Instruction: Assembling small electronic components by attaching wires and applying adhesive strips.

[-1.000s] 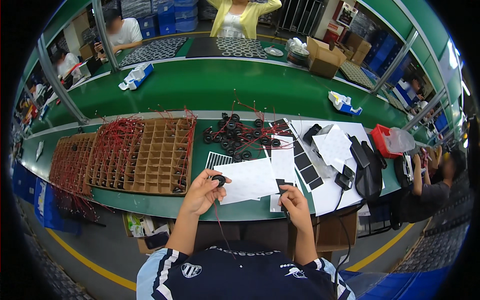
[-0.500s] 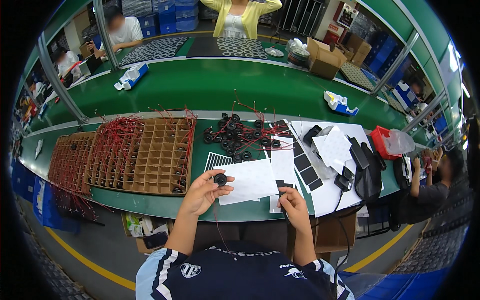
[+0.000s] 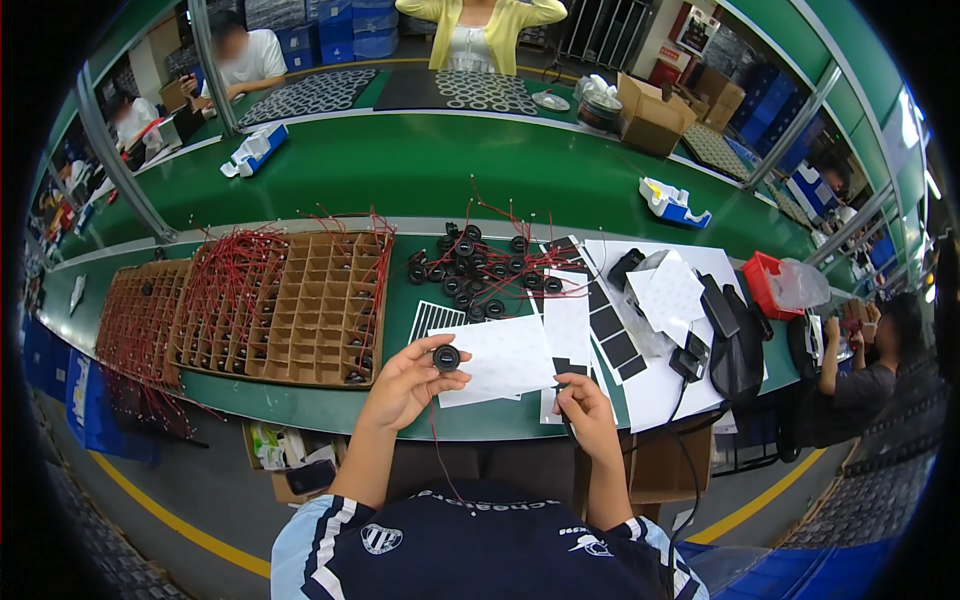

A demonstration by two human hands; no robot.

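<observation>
- Pinching a round, glossy black part [image 3: 446,358] in the left hand [image 3: 404,388] at the white sheet's [image 3: 500,362] left edge, perhaps for showing its ringed face.
- Dangling a thin red wire [image 3: 432,425] nearer than the sheet.
- Clamping a thin dark item [image 3: 571,430], too small to identify, in the right hand [image 3: 587,404] by the sheet's right corner, hands apart.
- Facing heaped similar parts [image 3: 464,248] beyond the sheet.
- Having a cardboard grid tray [image 3: 310,315] left of the sheet, probably for separating pieces.

A factory assembly workshop is indicated by a long green belt [image 3: 420,185] set behind the table [image 3: 480,423], partitioned cardboard trays [image 3: 300,379] of red-wired parts [image 3: 235,265], co-workers [image 3: 255,62] at neighbouring stations, stacked blue bins [image 3: 342,32] and yellow floor marking [image 3: 170,520].
</observation>
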